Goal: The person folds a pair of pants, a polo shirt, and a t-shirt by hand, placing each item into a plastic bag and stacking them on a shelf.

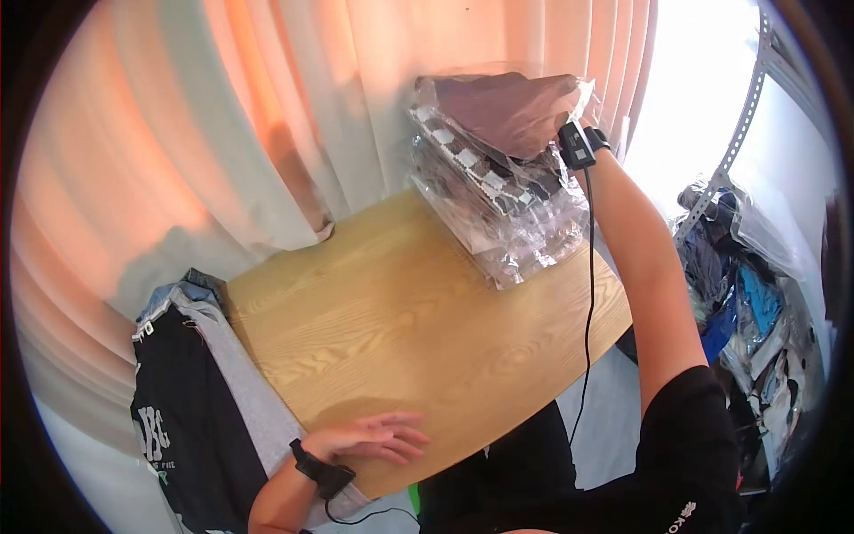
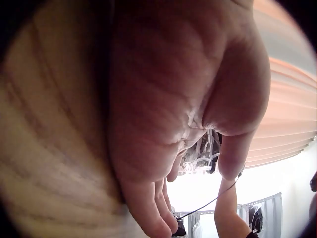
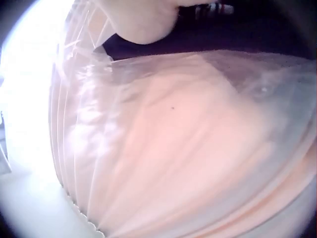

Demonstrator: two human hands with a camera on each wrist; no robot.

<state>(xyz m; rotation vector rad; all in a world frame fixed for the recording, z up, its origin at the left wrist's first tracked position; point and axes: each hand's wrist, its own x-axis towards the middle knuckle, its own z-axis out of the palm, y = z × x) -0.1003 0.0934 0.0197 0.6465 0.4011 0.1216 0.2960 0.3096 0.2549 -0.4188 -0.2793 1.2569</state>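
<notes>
My right hand (image 1: 567, 125) is at the far right corner of a stack of garments in clear plastic bags, partly hidden by its wrist camera. It grips the top bag, which holds a maroon garment (image 1: 507, 107). In the right wrist view, the thumb (image 3: 143, 22) lies against dark cloth, with clear film (image 3: 94, 99) spread out beside it. A bagged black-and-white patterned garment (image 1: 471, 160) shows beneath the maroon one. My left hand (image 1: 378, 436) is over the near left part of the wooden table (image 1: 400, 311), its fingers loosely extended and holding nothing.
Black and grey clothes (image 1: 191, 400) hang over the table's left edge. A pale curtain (image 1: 267, 116) lines the back. At the right, a metal rack (image 1: 743, 116) stands by heaped clothes (image 1: 756, 303). A black cable (image 1: 592, 294) trails from the right wrist over the table.
</notes>
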